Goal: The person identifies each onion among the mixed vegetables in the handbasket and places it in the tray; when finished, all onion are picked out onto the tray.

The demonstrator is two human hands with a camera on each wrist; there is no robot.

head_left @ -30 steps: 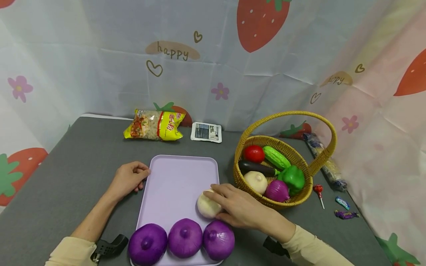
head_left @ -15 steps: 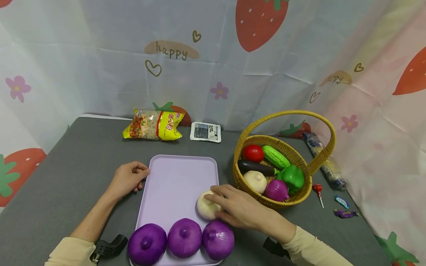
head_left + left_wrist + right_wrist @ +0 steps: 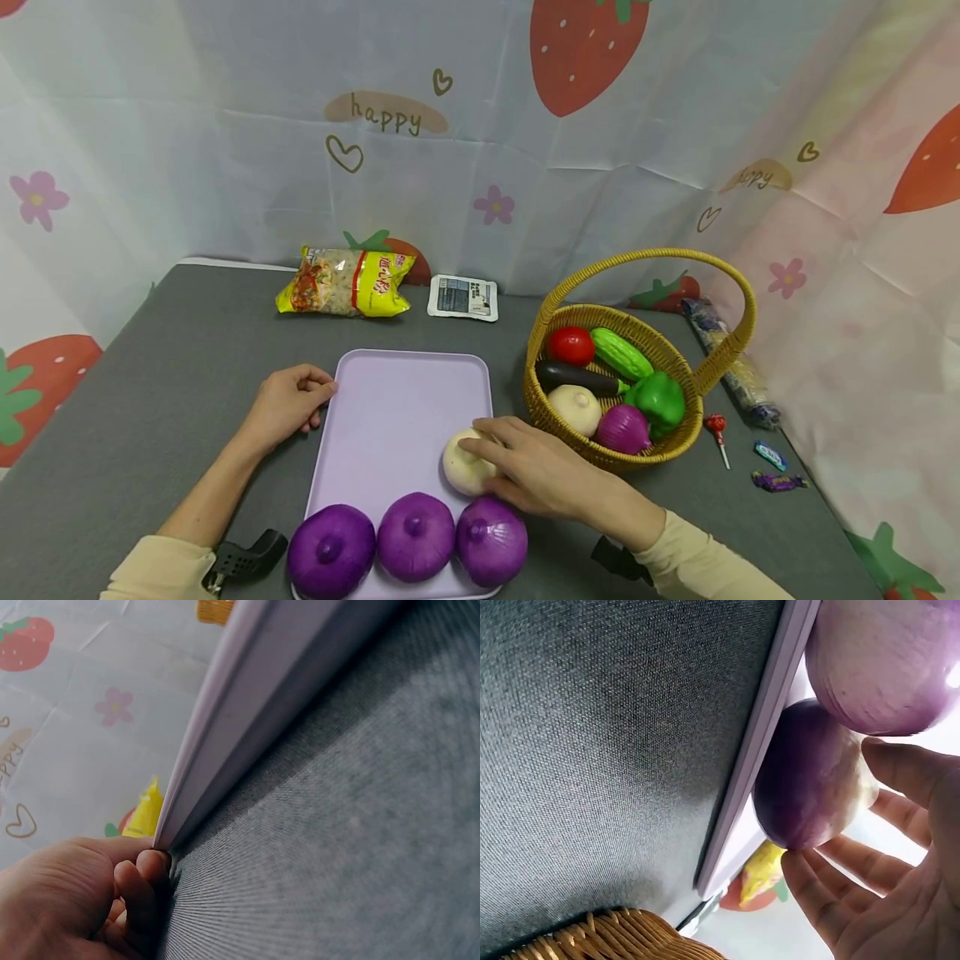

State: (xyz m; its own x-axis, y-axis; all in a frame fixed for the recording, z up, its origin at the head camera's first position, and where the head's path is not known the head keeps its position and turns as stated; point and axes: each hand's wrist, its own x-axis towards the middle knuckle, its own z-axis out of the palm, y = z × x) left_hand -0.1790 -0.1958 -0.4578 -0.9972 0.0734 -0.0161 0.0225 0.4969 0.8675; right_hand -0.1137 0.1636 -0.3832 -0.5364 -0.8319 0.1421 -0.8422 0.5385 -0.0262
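My left hand [image 3: 288, 406] pinches the left rim of the lilac tray [image 3: 405, 392]; the left wrist view shows thumb and finger at that rim. At the tray's right side, my right hand [image 3: 543, 467] holds a turnip [image 3: 465, 463] with its pale side up. In the right wrist view the turnip [image 3: 806, 776] is dark purple below, with thumb and fingertips round it. Three purple round vegetables, also turnip-like, line the tray's near end: left [image 3: 332, 550], middle [image 3: 417, 537] and right [image 3: 492, 542]. The right one sits close by the held turnip.
A wicker basket [image 3: 536, 408] of several vegetables stands right of the tray, its handle arching high. Behind the tray lie a yellow food bag [image 3: 345, 282] and a white packet [image 3: 462, 298]. A lollipop [image 3: 716, 429], wrapped candies [image 3: 780, 482] and a long package [image 3: 731, 362] lie far right.
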